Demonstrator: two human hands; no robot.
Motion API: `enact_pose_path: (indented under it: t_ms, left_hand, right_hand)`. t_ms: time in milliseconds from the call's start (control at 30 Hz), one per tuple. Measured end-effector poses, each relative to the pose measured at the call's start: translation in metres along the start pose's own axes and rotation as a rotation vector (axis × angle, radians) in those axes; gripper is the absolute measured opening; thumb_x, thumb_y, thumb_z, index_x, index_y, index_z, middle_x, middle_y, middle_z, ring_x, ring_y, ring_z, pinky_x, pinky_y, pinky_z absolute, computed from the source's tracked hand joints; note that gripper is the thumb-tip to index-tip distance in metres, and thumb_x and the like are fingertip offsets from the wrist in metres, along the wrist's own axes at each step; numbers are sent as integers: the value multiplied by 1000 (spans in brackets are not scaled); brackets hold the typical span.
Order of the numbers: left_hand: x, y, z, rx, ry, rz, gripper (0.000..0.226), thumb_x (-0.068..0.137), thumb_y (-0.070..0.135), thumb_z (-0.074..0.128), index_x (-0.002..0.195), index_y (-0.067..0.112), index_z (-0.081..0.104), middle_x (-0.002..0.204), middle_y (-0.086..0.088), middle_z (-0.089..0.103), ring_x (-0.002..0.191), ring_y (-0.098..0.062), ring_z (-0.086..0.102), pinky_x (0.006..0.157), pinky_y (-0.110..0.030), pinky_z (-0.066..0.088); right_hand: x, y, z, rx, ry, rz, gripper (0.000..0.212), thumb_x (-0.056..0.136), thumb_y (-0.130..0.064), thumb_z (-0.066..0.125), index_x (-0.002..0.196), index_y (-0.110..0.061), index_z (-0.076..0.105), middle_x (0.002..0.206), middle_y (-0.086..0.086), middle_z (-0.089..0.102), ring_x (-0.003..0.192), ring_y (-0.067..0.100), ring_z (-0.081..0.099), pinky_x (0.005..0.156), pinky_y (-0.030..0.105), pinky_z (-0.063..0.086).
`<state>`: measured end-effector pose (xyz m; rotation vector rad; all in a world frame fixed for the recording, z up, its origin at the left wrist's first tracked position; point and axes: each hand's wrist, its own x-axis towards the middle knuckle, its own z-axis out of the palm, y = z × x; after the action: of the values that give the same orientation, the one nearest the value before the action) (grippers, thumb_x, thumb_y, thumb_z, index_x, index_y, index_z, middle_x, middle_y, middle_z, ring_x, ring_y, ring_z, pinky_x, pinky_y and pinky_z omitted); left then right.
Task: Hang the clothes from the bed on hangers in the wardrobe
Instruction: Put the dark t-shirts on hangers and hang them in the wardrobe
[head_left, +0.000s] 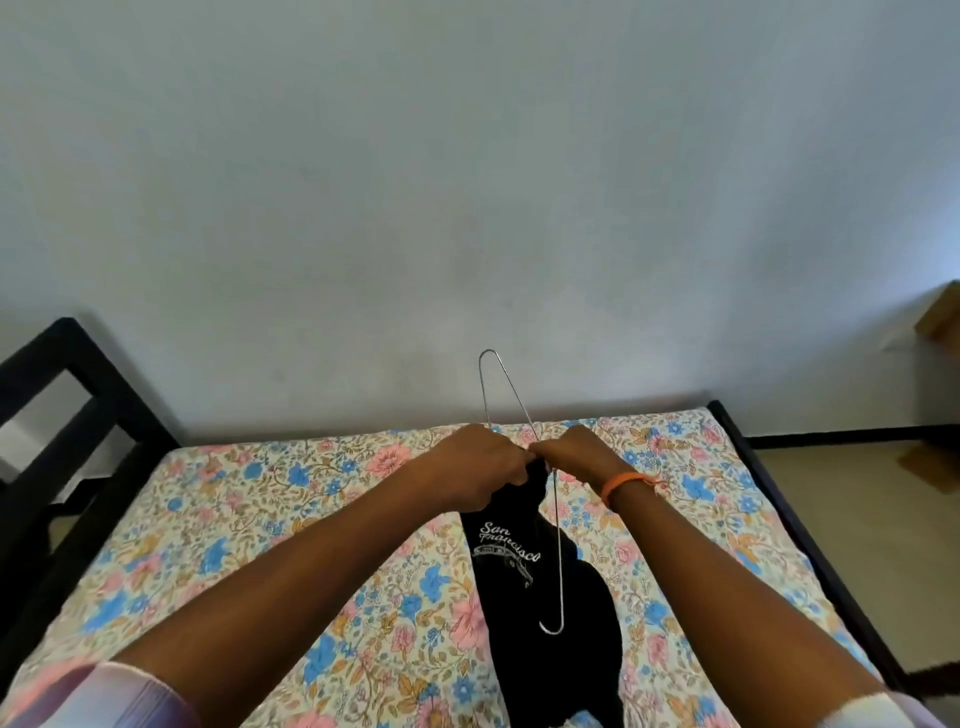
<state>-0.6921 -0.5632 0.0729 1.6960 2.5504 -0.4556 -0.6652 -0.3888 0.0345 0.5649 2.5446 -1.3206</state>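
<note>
The black shirt (545, 582) is held up over the bed (234, 519) by the left hand (480, 467) and right hand (574, 452), both closed on its top and the wire hanger (557, 545), probably so the hanger can be threaded inside.

Two bare forearms reach forward, hands meeting in the middle.

The left hand (475, 465) and right hand (574, 449) are held side by side, knuckles almost touching, both with fingers curled in a tight grip. The right wrist wears an orange band (623, 486). Pale sleeves are pushed up near both elbows.
</note>
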Motion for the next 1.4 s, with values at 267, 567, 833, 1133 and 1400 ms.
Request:
enact_pose_path:
  t_ms: [267, 567, 833, 1133, 1400]
  left_hand:
    - [-13, -25, 8, -537, 90, -227, 7, 71, 17, 59, 68, 11, 57, 68, -7, 57, 57, -21, 49, 52, -30, 33]
    - [-31, -42, 32, -659, 357, -683, 20, 84, 7, 62, 87, 23, 74, 82, 8, 66, 87, -21, 60, 83, -35, 51]
    - [-26, -40, 28, -681, 613, -1016, 27, 90, 7, 53, 115, 14, 45, 104, -8, 48, 96, -29, 48, 76, -39, 49]
    - [-12, -55, 27, -2177, 811, -1454, 31, 81, -24, 36, 102, -7, 50, 91, -16, 53, 83, -27, 54, 78, -36, 43]
    - [-4, -51, -30, -1184, 233, -974, 19, 79, 12, 59, 95, 0, 60, 87, -13, 55, 85, -25, 63, 50, -22, 35]
  right_hand:
    - [-8, 4, -12, 142, 148, 20, 45, 82, -6, 68, 53, -14, 35, 39, -5, 25, 42, 13, 18, 43, 23, 21]
    - [-17, -3, -22, 131, 411, -128, 52, 80, -15, 70, 44, -15, 33, 40, -4, 23, 40, 14, 20, 49, 27, 20]
    - [-25, -17, -24, 302, 441, -144, 45, 85, -11, 65, 50, -10, 37, 48, 4, 26, 44, 16, 20, 53, 29, 25]
    - [-22, -6, -23, 214, 442, -90, 49, 84, -14, 67, 46, -14, 35, 47, 3, 27, 47, 19, 24, 57, 32, 28]
    - [-29, 0, -46, -71, 566, -266, 48, 97, -34, 59, 62, -2, 69, 49, -3, 55, 50, 16, 53, 57, 27, 39]
